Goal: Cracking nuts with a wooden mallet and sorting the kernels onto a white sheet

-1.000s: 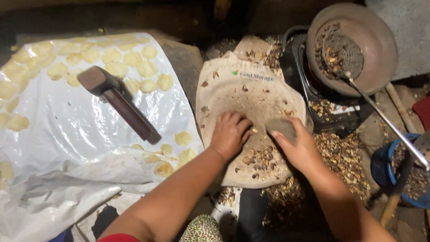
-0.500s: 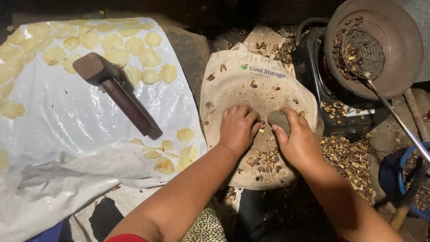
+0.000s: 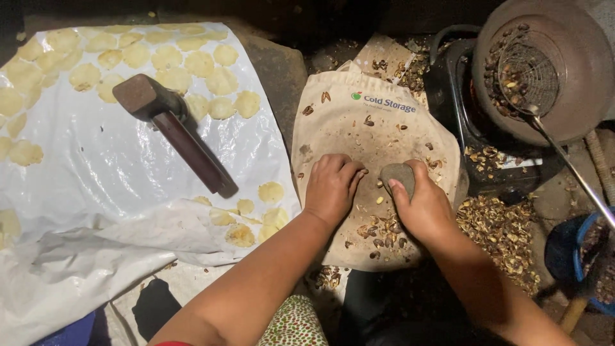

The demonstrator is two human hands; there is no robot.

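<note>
Two hands are working on a beige cloth bag [image 3: 359, 122] bearing a small green-and-blue logo near its top edge. Right hand [image 3: 419, 208] is gripping a smooth grey stone [image 3: 398, 174]; left hand [image 3: 332, 186] is pressing curled fingers beside scattered brown shells [image 3: 384, 232]. Both have drawn closer together than before.

Light came from above, centre bright, corners fell dark. Glare on the white plastic sheet [image 3: 96, 186]. Focus sharp, slight edge distortion.
</note>
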